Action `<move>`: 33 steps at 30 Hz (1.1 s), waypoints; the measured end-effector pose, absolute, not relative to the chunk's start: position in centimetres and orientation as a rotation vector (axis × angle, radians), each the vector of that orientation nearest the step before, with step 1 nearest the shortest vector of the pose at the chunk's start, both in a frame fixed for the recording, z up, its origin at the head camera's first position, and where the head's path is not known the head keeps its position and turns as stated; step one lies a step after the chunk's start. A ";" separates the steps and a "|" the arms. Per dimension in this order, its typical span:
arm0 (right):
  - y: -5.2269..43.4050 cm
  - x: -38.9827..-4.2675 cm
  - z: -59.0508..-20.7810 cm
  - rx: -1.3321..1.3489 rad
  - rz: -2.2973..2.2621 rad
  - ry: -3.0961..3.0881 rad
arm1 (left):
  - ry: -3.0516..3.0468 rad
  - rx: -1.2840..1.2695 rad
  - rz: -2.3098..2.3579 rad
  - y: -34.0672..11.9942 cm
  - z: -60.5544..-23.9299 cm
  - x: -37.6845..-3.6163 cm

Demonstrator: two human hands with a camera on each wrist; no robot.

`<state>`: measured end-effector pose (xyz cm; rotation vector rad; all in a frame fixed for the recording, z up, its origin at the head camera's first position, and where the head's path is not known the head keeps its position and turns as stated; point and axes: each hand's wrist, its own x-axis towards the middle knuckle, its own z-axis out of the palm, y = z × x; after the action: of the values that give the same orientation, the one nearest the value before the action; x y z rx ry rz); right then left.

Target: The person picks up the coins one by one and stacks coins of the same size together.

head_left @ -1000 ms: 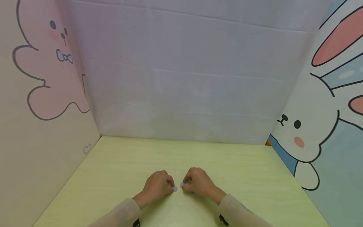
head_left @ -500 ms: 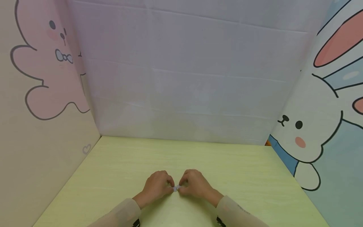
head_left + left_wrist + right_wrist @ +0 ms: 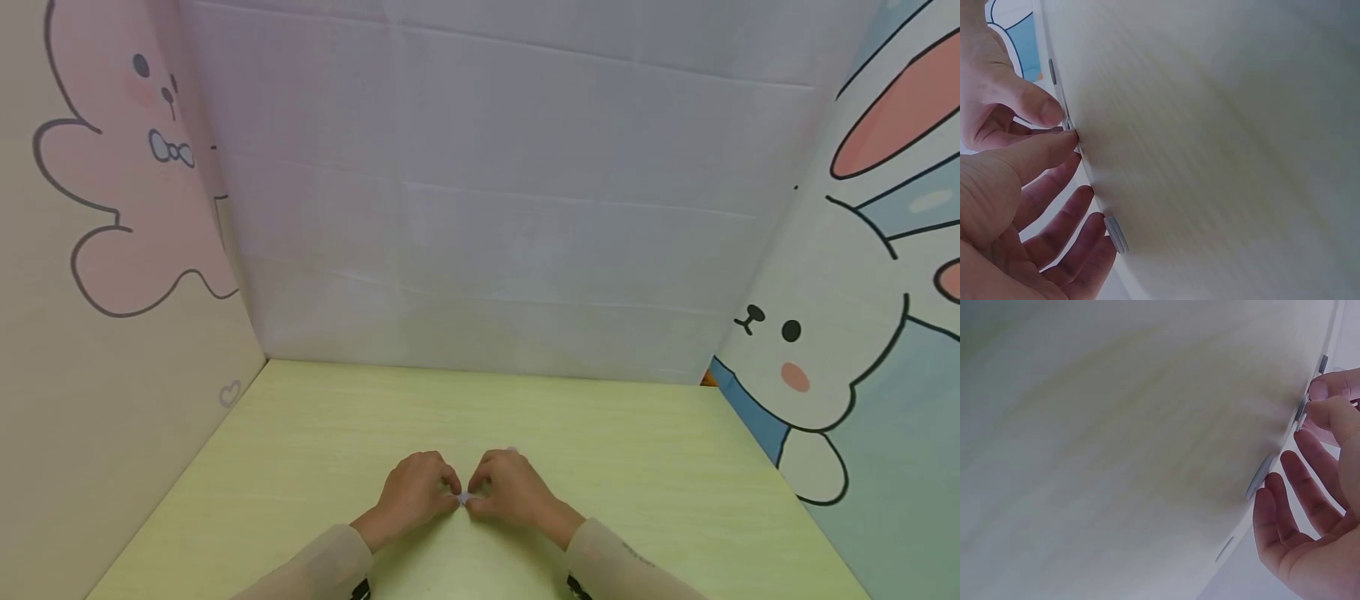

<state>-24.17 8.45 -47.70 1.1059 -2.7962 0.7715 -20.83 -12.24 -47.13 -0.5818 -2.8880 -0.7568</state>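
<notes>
Low over the middle of the table, both hands meet at their fingertips. My left hand pinches a small pale grey disc between thumb and index finger, its other fingers loosely bent. From the other side my right hand pinches a second such disc, mostly covered by the fingertips. In the head view the two discs overlap. The left wrist view has a short stack of grey discs beside the left hand's outer fingers. Another grey disc lies by the right hand's outer fingers.
More flat discs lie on the pale yellow table: one thin disc nearer the right wrist camera, one disc beyond the fingers. A pale edge shows behind the right hand. Panels with cartoon animals stand left and right, a white sheet behind.
My right hand has moved left with its disc until it meets the one in my left hand, which has stayed in place. A pale edge behind the right hand has come into view.
</notes>
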 end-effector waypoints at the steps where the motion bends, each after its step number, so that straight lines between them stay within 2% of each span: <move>1: 8.4 -24.1 -47.6 1.104 0.775 -2.800 | -2.887 -0.581 -0.757 -12.3 -47.1 -20.8; 33: 8.6 -24.0 -47.8 1.095 0.779 -2.820 | -2.881 -0.605 -0.780 -12.5 -46.8 -20.7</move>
<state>-24.02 8.61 -47.82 1.0949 -2.8201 0.7790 -20.70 -12.46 -46.77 -0.6046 -2.8808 -0.7802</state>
